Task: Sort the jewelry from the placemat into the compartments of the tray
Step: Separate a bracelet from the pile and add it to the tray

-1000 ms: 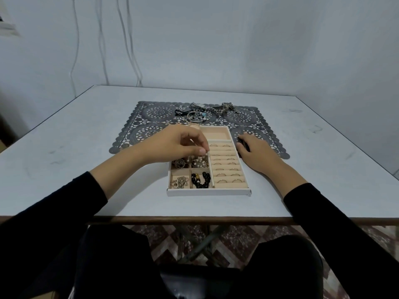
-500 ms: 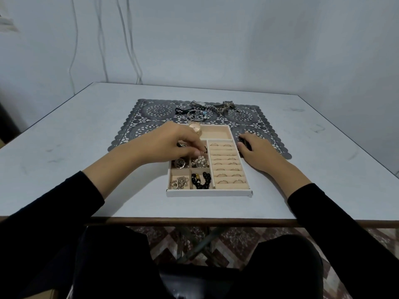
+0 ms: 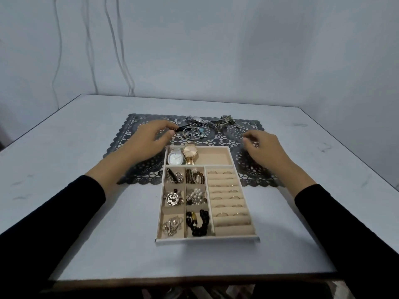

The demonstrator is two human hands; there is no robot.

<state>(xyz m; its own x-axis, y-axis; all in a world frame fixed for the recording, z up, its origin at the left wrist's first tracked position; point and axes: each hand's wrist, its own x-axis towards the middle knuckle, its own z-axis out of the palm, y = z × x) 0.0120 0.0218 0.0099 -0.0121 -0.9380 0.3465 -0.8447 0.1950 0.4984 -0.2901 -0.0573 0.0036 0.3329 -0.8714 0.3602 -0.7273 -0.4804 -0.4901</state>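
A: Checking left hand (image 3: 149, 140).
B: Reaching across placemat (image 3: 133, 126) with fingers straight and spread, clamping nothing. Ending just beside black piece (image 3: 181, 127); not showing whether touching it.
A: Checking right hand (image 3: 264, 147).
B: Hovering over placemat, right of tray (image 3: 207, 238), with fingers loosely curled, gripping nothing.
A: Locating jewelry.
B: Lying unsorted along far edge of placemat: charm bracelet (image 3: 192, 133), silver watch (image 3: 197, 120), patterned bracelet (image 3: 222, 123). Sitting in tray: white-faced watch (image 3: 176, 159) and gold watch (image 3: 190, 152) in far wide compartment, rings (image 3: 226, 192) in right-hand rolls, black beads (image 3: 197, 222) in near middle compartment.
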